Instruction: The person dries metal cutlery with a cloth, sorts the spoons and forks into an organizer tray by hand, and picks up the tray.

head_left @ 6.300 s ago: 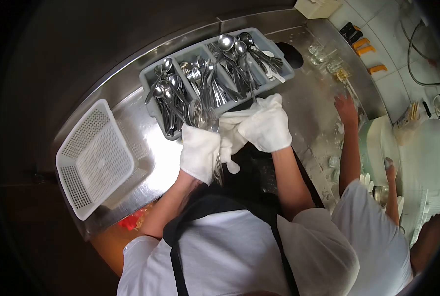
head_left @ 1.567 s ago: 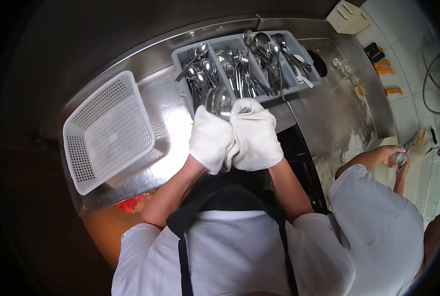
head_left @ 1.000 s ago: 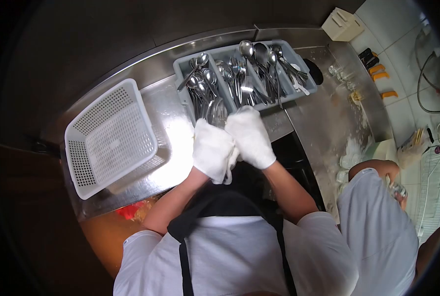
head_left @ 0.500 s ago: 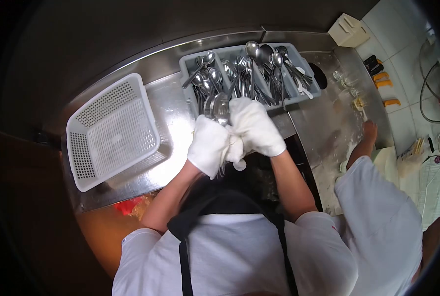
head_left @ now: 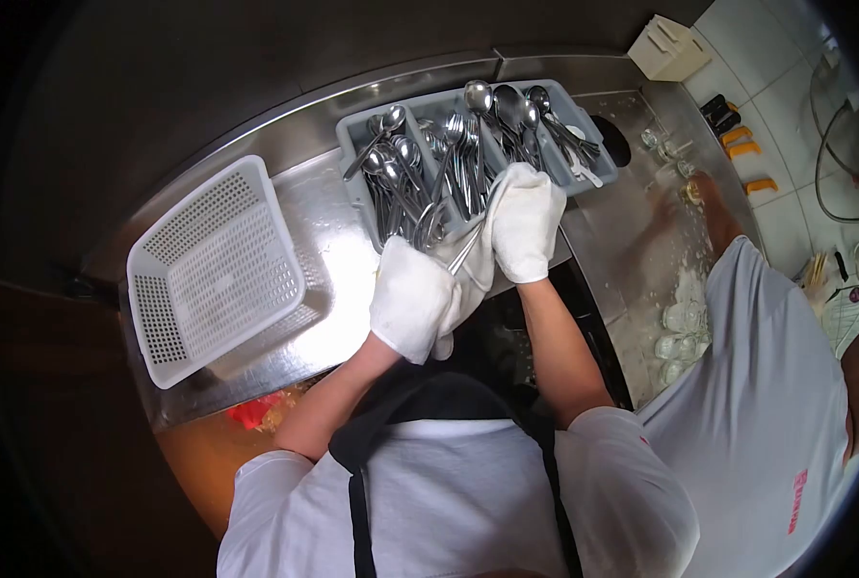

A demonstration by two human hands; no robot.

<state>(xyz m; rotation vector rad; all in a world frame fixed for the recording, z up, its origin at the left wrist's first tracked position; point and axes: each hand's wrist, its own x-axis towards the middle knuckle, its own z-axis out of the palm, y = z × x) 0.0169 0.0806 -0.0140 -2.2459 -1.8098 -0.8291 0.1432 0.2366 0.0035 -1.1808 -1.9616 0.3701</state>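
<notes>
My left hand [head_left: 410,301], in a white glove, is closed around pieces of cutlery [head_left: 465,250] whose thin metal handles slant up toward the right. My right hand [head_left: 526,222], also gloved, is closed on a white cloth [head_left: 473,289] that hangs between both hands. Its fingertips are hidden, and the far ends of the cutlery go out of sight in the cloth. Just beyond both hands lies a grey cutlery tray [head_left: 356,200]. Spoons [head_left: 391,164] fill its left compartment, forks [head_left: 455,130] the one beside it, and larger spoons [head_left: 479,96] lie farther right.
A white perforated basket [head_left: 290,246] stands on the steel counter [head_left: 338,255] at left. At right, another person's arm [head_left: 720,217] reaches over a wet steel surface with several glasses [head_left: 680,332]. Orange-handled tools [head_left: 742,149] and a beige holder [head_left: 668,48] are by the tiled wall.
My hands have moved apart, the right one up and to the right, exposing cutlery handles between them. The other person's arm has reached farther forward, and glasses now show beside it.
</notes>
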